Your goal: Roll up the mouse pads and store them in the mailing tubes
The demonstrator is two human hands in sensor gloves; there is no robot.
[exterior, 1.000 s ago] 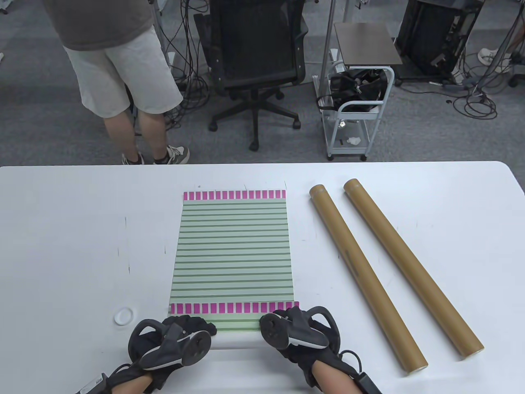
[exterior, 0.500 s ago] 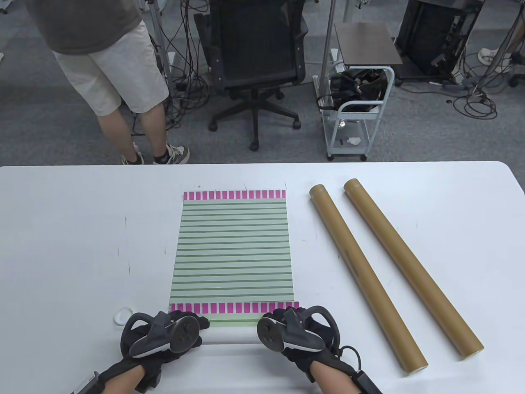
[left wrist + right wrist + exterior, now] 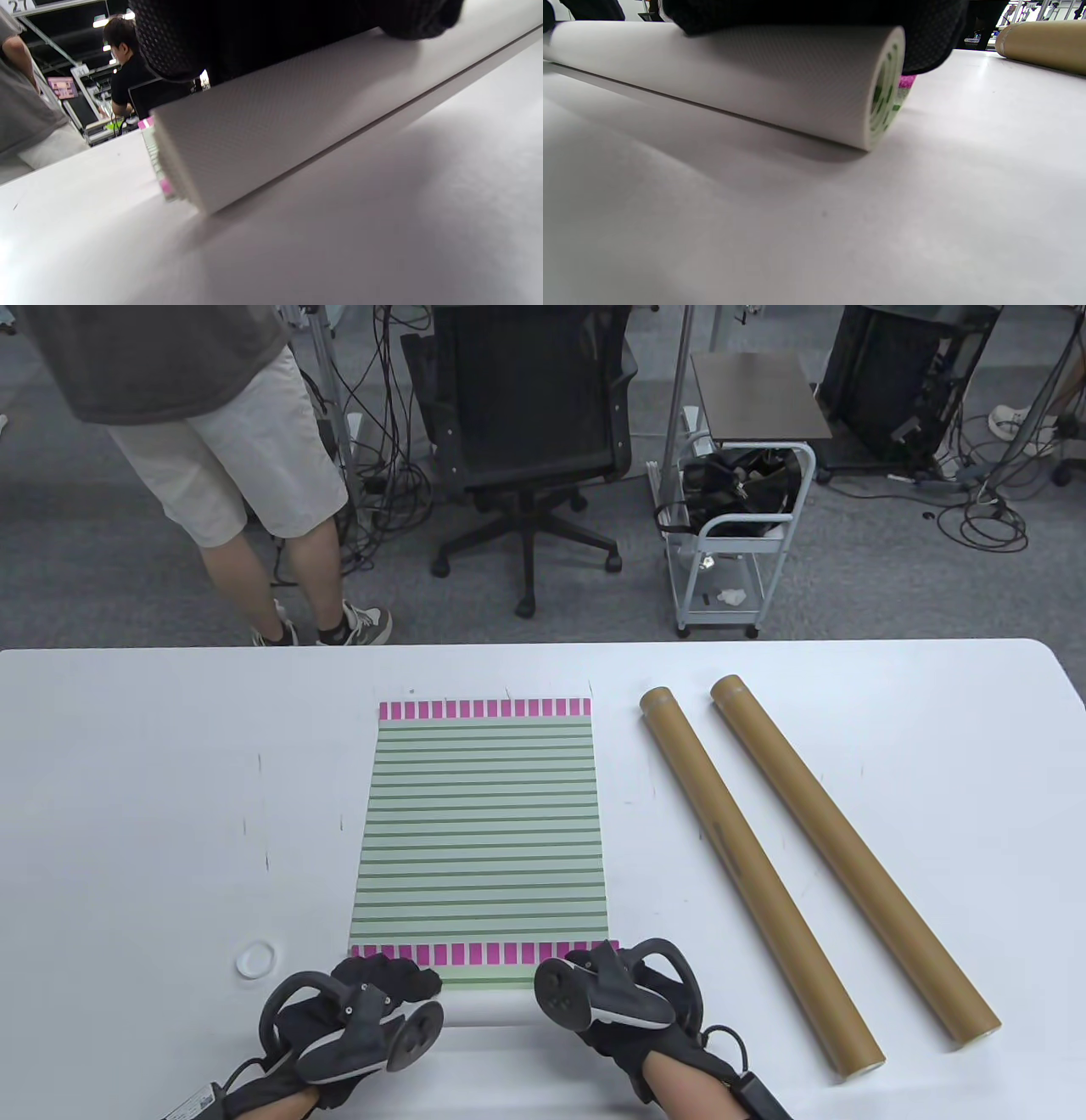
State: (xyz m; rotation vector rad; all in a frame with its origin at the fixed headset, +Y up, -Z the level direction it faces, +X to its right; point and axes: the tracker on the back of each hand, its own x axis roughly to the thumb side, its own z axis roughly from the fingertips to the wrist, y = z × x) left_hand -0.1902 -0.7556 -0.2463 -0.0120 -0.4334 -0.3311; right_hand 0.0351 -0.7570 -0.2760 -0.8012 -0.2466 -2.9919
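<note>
The mouse pad [image 3: 482, 823] lies mid-table, its near end rolled under both hands; since 1 second ago the roll has barely advanced, so rolling has only begun. The left hand [image 3: 356, 1014] and right hand [image 3: 615, 997] curl over it, fingertips hidden. 2 tubes [image 3: 755, 874] wait just right.

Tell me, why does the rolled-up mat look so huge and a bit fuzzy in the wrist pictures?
Right wrist view: the camera sits low beside the rolled mouse pad, so it fills the frame, with a soft shadow beneath. Left wrist view: the roll is blurry, and the left hand is dark. Table view: sharp, evenly lit.
</note>
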